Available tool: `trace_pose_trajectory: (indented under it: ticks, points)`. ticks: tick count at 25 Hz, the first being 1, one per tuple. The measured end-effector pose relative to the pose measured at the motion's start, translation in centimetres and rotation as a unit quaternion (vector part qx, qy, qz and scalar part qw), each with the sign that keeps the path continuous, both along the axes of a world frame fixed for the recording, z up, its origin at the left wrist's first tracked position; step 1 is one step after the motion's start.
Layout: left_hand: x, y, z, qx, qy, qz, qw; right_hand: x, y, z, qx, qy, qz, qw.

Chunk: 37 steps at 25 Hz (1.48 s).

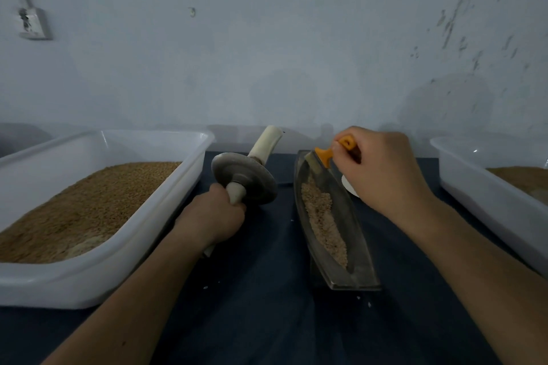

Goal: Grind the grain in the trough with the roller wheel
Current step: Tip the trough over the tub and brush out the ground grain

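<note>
Grain (323, 216) lies in the trough (354, 234) as a narrow strip from mid-length down to the 6 o'clock end. It looks pale, broken and coarse, not yet fine meal. The 12 o'clock end of the channel shows bare metal. The trough sits on the dark-clothed desk (267, 290).

Wheel (246, 179) is out of the trough, held clear of it at its 9 o'clock side. Left grip (218, 216) is wrapped tight round the near handle; the far handle is free and points toward 1 o'clock.

Right grip (382, 169) pinches an orange brush (326, 154) at the trough's 12 o'clock end, bristles against the inner wall.

Judgement: grinding is partly done, and this step looks like sweeping strays down into the strip. What is left: wheel into the channel, then more passes until the coarse bits are gone.

9 o'clock tub (118, 139) holds plenty of whole grain. 3 o'clock tub (474, 187) holds a shallow brown layer; I cannot tell whether it is ground.
</note>
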<state>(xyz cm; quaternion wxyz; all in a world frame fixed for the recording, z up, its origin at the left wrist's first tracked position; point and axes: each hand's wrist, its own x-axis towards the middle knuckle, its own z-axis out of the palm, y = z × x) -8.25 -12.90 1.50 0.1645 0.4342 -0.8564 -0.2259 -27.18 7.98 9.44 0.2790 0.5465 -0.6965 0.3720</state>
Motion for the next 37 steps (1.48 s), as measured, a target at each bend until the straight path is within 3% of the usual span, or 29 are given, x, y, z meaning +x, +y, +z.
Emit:
trace_pose_trajectory:
  ticks: [6, 10, 16, 19, 20, 21, 22, 24, 25, 27, 30, 37]
  points:
    - [0.4, 0.0, 0.0, -0.031, -0.003, -0.002, 1.0, -0.5, 0.6, -1.7, 0.162, -0.021, 0.045, 0.985]
    - [0.5, 0.4, 0.3, -0.055, 0.002, 0.007, 0.998, -0.7, 1.9, -0.8, 0.054, -0.06, 0.045, 0.996]
    - [1.1, 2.6, 2.3, -0.043, -0.023, 0.023, 0.999, -0.8, 1.5, -2.2, -0.025, -0.069, 0.01, 0.997]
    - [2.5, 5.8, 4.3, -0.191, -0.023, 0.062, 0.979, -1.3, 1.3, -2.8, -0.064, -0.113, 0.017, 0.991]
    - [2.7, 7.5, 4.6, -0.255, 0.012, 0.053, 0.966, -1.4, 1.2, -3.0, -0.074, -0.123, 0.021, 0.989]
    - [2.7, 9.3, 4.8, -0.261, 0.055, 0.029, 0.963, -1.4, 1.1, -3.2, -0.081, -0.129, 0.023, 0.988]
    - [2.3, 11.0, 4.9, -0.195, 0.096, -0.005, 0.976, -1.5, 0.9, -3.3, -0.084, -0.131, 0.024, 0.988]
    - [0.5, 13.5, 4.4, 0.079, 0.132, -0.066, 0.986, -1.6, 0.9, -3.6, -0.089, -0.131, 0.027, 0.987]
    - [-0.5, 14.2, 4.1, 0.216, 0.135, -0.072, 0.964, -1.6, 0.9, -3.8, -0.093, -0.132, 0.031, 0.986]
    - [-2.6, 14.1, 3.5, 0.39, 0.162, -0.054, 0.905, -1.7, 1.2, -3.9, -0.104, -0.123, 0.046, 0.986]
    - [-4.5, 13.4, 3.4, 0.477, 0.189, -0.02, 0.858, -2.1, 1.5, -4.1, -0.11, -0.098, 0.071, 0.987]
    - [-4.8, 13.8, 4.4, 0.492, 0.163, -0.003, 0.855, -2.8, 1.5, -4.1, -0.16, -0.161, 0.08, 0.971]
